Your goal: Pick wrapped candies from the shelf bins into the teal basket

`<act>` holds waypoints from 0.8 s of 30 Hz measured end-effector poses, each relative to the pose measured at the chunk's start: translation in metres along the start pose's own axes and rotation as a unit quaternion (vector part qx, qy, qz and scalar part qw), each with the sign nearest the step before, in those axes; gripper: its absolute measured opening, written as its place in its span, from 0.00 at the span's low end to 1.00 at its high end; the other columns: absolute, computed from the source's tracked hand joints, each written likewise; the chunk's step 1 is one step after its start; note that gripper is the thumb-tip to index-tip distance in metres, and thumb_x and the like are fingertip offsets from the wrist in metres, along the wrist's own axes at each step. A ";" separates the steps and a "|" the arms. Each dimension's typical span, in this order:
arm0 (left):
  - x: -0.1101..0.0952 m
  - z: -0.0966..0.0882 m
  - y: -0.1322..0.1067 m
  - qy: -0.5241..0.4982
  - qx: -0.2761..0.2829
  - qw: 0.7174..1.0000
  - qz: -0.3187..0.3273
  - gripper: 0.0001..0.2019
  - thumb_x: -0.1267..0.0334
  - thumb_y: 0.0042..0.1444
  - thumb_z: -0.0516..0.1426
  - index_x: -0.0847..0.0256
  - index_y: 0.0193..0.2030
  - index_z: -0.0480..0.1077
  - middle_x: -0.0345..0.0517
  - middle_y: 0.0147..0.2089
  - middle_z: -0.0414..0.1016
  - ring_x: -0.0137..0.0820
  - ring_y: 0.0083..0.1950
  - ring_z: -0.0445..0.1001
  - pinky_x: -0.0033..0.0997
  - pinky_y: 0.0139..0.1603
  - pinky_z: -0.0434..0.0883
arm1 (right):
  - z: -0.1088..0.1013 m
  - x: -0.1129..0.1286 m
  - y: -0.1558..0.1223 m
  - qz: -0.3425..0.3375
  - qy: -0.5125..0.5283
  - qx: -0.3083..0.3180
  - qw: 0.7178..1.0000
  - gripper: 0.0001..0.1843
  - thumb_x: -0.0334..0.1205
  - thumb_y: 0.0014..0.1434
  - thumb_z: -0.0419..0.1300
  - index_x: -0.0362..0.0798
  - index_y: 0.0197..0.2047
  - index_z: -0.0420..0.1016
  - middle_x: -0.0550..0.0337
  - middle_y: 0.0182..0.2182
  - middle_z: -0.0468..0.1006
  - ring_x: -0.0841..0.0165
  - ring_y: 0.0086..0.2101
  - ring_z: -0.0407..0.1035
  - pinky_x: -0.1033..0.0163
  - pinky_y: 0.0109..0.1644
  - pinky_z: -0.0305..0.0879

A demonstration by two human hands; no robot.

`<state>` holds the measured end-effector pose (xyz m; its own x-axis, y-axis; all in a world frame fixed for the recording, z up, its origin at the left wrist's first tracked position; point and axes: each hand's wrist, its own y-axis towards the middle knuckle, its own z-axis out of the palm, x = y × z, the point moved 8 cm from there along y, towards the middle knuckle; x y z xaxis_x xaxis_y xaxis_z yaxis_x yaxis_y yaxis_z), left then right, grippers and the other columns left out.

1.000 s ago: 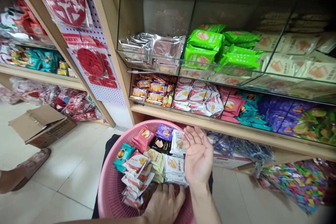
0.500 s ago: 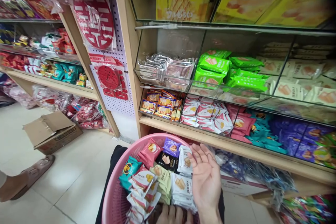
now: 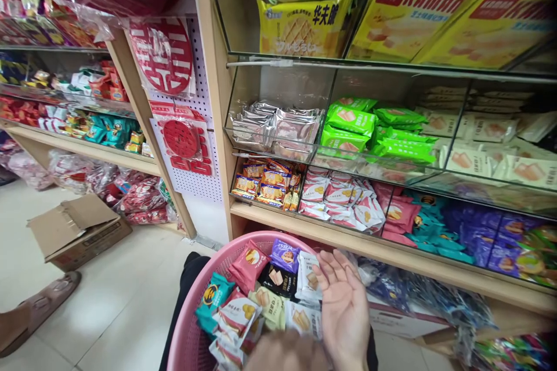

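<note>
A pink plastic basket [image 3: 191, 324] sits low in front of me, filled with several small snack packets [image 3: 270, 287] in red, purple, black, teal and cream wrappers. My right hand [image 3: 343, 307] hovers palm up over the basket's right side, fingers spread, holding nothing. My left hand [image 3: 282, 353] is a blurred shape at the bottom edge, over the packets; its fingers cannot be made out.
Glass-fronted shelf bins [image 3: 331, 127] hold silver, green, cream, orange, red, teal and purple snack packs. Yellow wafer boxes [image 3: 435, 11] fill the top bin. A cardboard box [image 3: 76, 232] lies on the tiled floor at left, near another person's sandalled foot [image 3: 35, 313]. Red decorations [image 3: 163, 55] hang on a pegboard.
The view has tilted upward, showing the yellow boxes on top. My right hand stays open over the basket. My left hand has lifted off the packets and is now blurred.
</note>
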<state>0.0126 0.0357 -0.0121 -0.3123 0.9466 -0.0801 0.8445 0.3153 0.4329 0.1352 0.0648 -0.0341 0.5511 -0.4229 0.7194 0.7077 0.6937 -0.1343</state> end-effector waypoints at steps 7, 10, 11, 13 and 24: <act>0.211 -0.055 0.082 -0.564 -0.150 0.698 -0.414 0.06 0.62 0.55 0.54 0.64 0.33 0.64 0.39 0.21 0.69 0.21 0.16 0.65 0.17 0.15 0.59 | -0.001 -0.007 -0.001 0.014 0.013 -0.005 1.000 0.18 0.47 0.48 0.61 0.49 0.41 0.72 0.58 0.37 0.77 0.65 0.42 0.69 0.59 0.43 0.66; 0.254 -0.059 0.104 -0.596 -0.253 0.621 -0.442 0.06 0.66 0.52 0.57 0.64 0.30 0.63 0.37 0.16 0.67 0.19 0.13 0.62 0.15 0.13 0.55 | -0.004 -0.010 0.000 0.017 0.014 -0.004 1.000 0.18 0.47 0.47 0.61 0.49 0.41 0.72 0.58 0.36 0.77 0.64 0.41 0.69 0.58 0.43 0.66; 0.260 -0.058 0.111 -0.595 -0.267 0.616 -0.442 0.07 0.66 0.52 0.58 0.64 0.30 0.63 0.36 0.16 0.67 0.18 0.13 0.62 0.15 0.12 0.55 | -0.005 -0.010 0.000 0.015 0.013 -0.004 1.000 0.18 0.47 0.47 0.61 0.49 0.41 0.72 0.58 0.36 0.77 0.64 0.41 0.69 0.58 0.43 0.66; 0.265 -0.054 0.122 -0.591 -0.281 0.612 -0.444 0.07 0.66 0.53 0.58 0.64 0.30 0.63 0.37 0.15 0.67 0.18 0.12 0.62 0.14 0.12 0.54 | -0.007 -0.011 0.001 0.011 0.009 -0.005 1.000 0.17 0.47 0.47 0.61 0.49 0.41 0.72 0.58 0.35 0.77 0.64 0.40 0.69 0.57 0.43 0.66; 0.274 -0.044 0.149 -0.580 -0.310 0.576 -0.485 0.06 0.71 0.49 0.59 0.65 0.27 0.63 0.38 0.13 0.66 0.20 0.12 0.63 0.16 0.11 0.57 | -0.003 -0.012 -0.003 0.009 -0.010 0.008 1.000 0.14 0.46 0.49 0.60 0.50 0.39 0.71 0.60 0.33 0.77 0.66 0.36 0.70 0.58 0.39 0.67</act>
<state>0.0332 0.3387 0.0702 0.2971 -0.1334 -0.9455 0.0870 0.9899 -0.1123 0.1283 0.0660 -0.0447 0.5546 -0.3981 0.7307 0.6905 0.7102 -0.1372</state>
